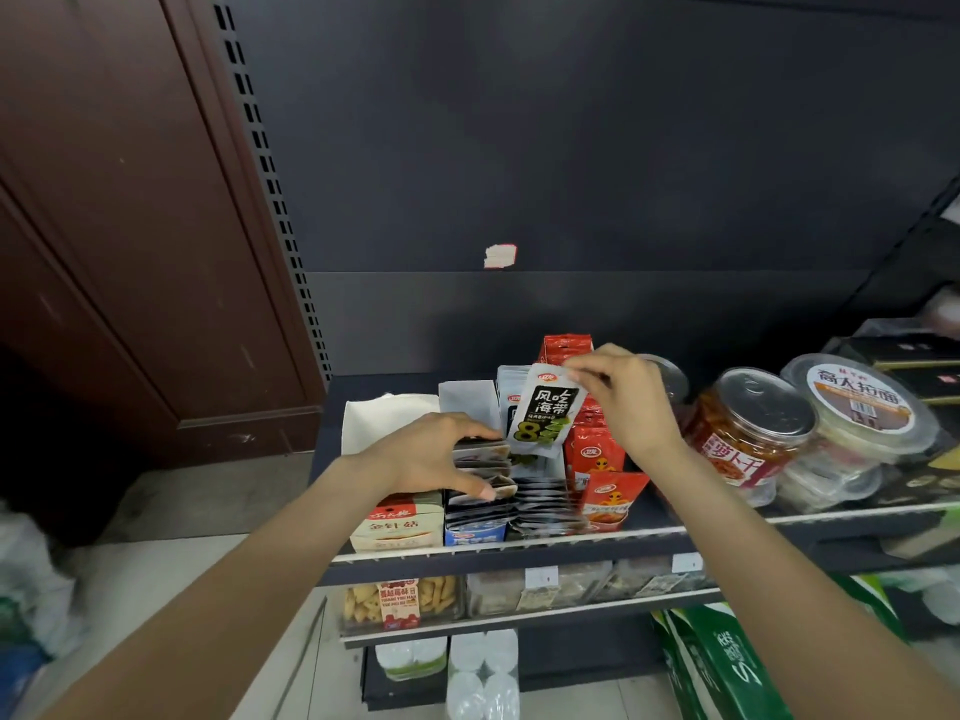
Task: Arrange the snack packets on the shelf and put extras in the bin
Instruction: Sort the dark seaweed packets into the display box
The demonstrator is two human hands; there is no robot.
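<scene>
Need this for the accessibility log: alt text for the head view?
The right hand pinches a black-and-white snack packet by its top corner above a shelf, while the left hand grips a row of upright dark packets. Red packets and lidded jars stand to the right.

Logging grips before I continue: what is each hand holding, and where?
Right hand pinches the black-and-green seaweed packet by its top edge. Left hand grips the row of dark packets standing in the box.
</scene>
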